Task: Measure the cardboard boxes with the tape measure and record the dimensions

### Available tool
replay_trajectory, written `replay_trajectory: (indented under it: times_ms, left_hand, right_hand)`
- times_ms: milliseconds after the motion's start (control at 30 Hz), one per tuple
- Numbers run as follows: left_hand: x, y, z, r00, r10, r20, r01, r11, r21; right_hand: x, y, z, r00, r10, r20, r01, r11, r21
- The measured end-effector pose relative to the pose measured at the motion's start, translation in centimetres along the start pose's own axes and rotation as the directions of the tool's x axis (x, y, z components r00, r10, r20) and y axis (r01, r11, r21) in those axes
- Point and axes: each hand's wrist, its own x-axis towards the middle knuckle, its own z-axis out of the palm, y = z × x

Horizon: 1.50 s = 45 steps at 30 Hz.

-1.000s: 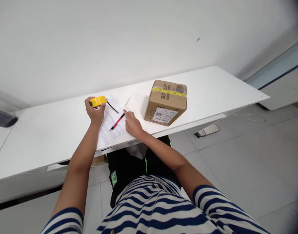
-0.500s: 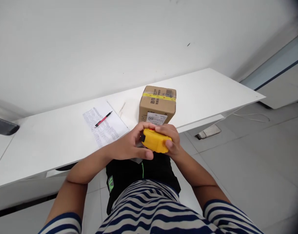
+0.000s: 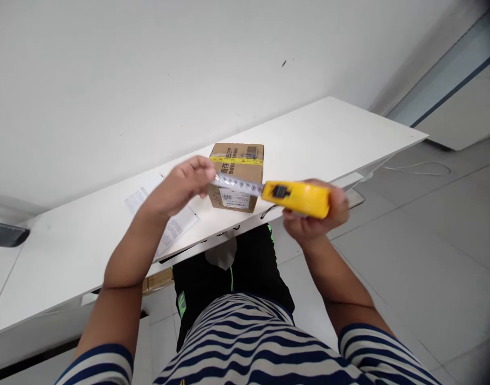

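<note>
A yellow tape measure [image 3: 304, 199] with a black slide button is gripped by my right hand [image 3: 319, 219], its fingers wrapped around the case. Its pale marked blade [image 3: 239, 184] stretches out to the left. My left hand [image 3: 186, 184] pinches the free end of that blade between thumb and fingers. Behind the blade stands a taped cardboard box [image 3: 245, 170] with a white label [image 3: 234, 199] on its front. The blade passes in front of the box; whether it touches the box I cannot tell.
The box rests on a long white table [image 3: 309, 136] against the wall. Printed paper [image 3: 176, 230] lies left of it, partly behind my left arm. A dark object [image 3: 6, 234] sits at the far left. A cable [image 3: 417, 168] lies on the floor at right.
My hands have moved apart, and a length of blade now shows between them. The tape measure has shifted right and up, turned in my right hand. My left hand has moved left, hiding the pen.
</note>
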Motion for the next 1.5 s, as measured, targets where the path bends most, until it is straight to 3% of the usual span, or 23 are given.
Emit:
replay_trajectory:
  times_ms: [67, 133, 267, 367, 700, 867, 1100, 1233, 1500]
  left_hand:
    - [2.1, 0.7, -1.8, 0.984, 0.054, -0.171, -0.041, 0.996, 0.084]
    - [4.4, 0.4, -3.5, 0.963, 0.04, -0.266, 0.007, 0.985, 0.174]
    - [8.1, -2.0, -5.4, 0.952, -0.12, -0.282, 0.194, 0.948, 0.253]
    - [9.3, -3.5, -5.5, 0.952, -0.178, -0.251, 0.238, 0.942, 0.235]
    - [9.6, -5.5, -3.4, 0.974, -0.178, -0.143, 0.208, 0.95, 0.232]
    - [9.5, -5.6, -3.4, 0.978, -0.161, -0.135, 0.191, 0.95, 0.247]
    - [9.4, -5.6, -3.3, 0.988, -0.028, -0.152, 0.069, 0.958, 0.278]
    - [9.3, -5.5, -3.3, 0.995, -0.012, -0.104, 0.039, 0.965, 0.261]
    - [8.0, -5.0, -3.4, 0.989, -0.034, -0.146, 0.071, 0.963, 0.26]
  right_hand:
    - [2.3, 1.7, -0.3, 0.993, 0.047, -0.11, -0.048, 0.999, -0.004]
    - [4.5, 3.4, -0.2, 0.991, 0.114, -0.074, -0.111, 0.993, 0.051]
    - [7.0, 5.7, 1.2, 0.977, 0.198, 0.082, -0.207, 0.971, 0.122]
    - [6.8, 6.4, 2.5, 0.965, 0.236, 0.113, -0.249, 0.962, 0.115]
    - [5.8, 6.5, 4.2, 0.956, 0.25, 0.153, -0.28, 0.933, 0.227]
    - [5.7, 6.9, 4.1, 0.958, 0.236, 0.165, -0.27, 0.934, 0.234]
    - [5.6, 7.5, 4.0, 0.954, 0.238, 0.181, -0.276, 0.933, 0.23]
    - [6.1, 6.9, 4.0, 0.944, 0.263, 0.199, -0.304, 0.928, 0.214]
    - [6.3, 5.7, 4.4, 0.936, 0.272, 0.223, -0.325, 0.91, 0.257]
